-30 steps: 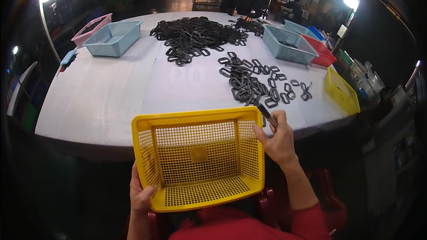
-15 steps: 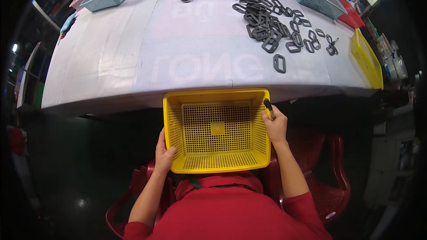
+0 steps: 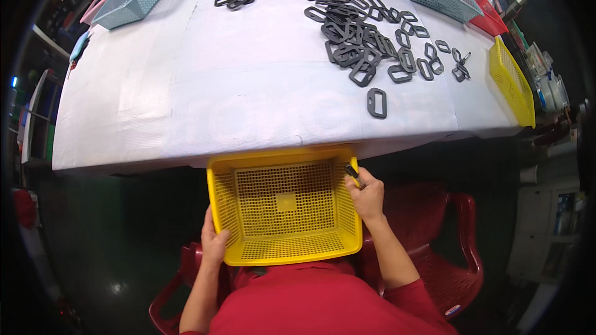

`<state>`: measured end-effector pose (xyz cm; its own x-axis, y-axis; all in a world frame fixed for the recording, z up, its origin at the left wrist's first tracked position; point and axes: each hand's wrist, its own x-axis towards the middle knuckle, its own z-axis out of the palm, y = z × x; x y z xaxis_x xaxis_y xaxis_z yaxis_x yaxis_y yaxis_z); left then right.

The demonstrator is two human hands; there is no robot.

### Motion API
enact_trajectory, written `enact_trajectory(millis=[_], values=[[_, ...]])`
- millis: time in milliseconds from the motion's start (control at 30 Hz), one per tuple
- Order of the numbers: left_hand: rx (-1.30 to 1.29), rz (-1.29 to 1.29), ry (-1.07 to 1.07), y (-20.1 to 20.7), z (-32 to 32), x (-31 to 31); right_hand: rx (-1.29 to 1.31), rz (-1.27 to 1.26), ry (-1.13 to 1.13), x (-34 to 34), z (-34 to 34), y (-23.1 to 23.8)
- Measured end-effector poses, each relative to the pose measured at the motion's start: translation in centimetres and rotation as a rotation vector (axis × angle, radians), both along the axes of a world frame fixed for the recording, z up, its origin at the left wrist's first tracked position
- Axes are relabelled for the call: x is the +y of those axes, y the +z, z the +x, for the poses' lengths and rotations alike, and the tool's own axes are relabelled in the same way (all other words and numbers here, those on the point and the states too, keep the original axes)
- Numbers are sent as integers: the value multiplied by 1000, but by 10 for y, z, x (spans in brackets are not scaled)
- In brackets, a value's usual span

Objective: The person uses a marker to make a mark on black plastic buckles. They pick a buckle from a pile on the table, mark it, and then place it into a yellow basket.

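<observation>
white table (image 3: 155,87) spreads above dark floor (image 3: 112,229) (both hands (image 3: 367,198) pinching a yellow basket (image 3: 285,201)).

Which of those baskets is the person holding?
The yellow basket between the left hand and right hand; the other yellow basket sits at the white table's right side; the remaining baskets aren't yellow.

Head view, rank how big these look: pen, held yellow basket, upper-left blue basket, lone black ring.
1. Held yellow basket
2. Upper-left blue basket
3. Lone black ring and pen: order unsure, pen partly hidden
</observation>
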<state>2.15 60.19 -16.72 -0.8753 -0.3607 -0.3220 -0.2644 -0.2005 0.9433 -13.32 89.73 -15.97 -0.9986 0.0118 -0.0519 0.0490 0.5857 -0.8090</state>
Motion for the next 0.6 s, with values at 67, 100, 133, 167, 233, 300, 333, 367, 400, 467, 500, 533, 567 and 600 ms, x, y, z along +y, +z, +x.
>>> enact_trajectory(millis=[67,100,133,167,233,300,333,367,400,467,500,533,567,600], values=[[-61,19,-9,12,-1,2,-53,10,25,1,-2,5],[-66,-18,8,11,-1,5,-48,10,40,4,-3,3],[-74,-57,27,11,2,7,-45,7,56,5,-2,2],[-84,-56,34,11,2,8,-55,8,63,5,-2,-2],[-169,-517,-64,7,-2,8,86,35,112,5,-2,-10],[-164,-469,-61,0,-2,7,89,54,121,7,-4,-6],[-139,-427,-62,-1,-5,6,111,69,119,7,-7,-2],[-132,-394,-72,1,-8,8,72,104,127,10,-8,-2],[-130,-389,-87,-1,-8,9,69,110,113,12,-6,0],[-88,-507,-101,-3,-11,9,-13,114,72,9,-8,9],[-163,-547,-126,3,-13,8,-18,227,65,11,-7,17],[-105,-789,-142,8,-17,9,43,301,46,10,-5,27],[-99,-1073,-135,16,-21,11,31,279,18,7,-4,43],[-91,-1356,-120,27,-25,13,19,258,-7,3,-3,54]])
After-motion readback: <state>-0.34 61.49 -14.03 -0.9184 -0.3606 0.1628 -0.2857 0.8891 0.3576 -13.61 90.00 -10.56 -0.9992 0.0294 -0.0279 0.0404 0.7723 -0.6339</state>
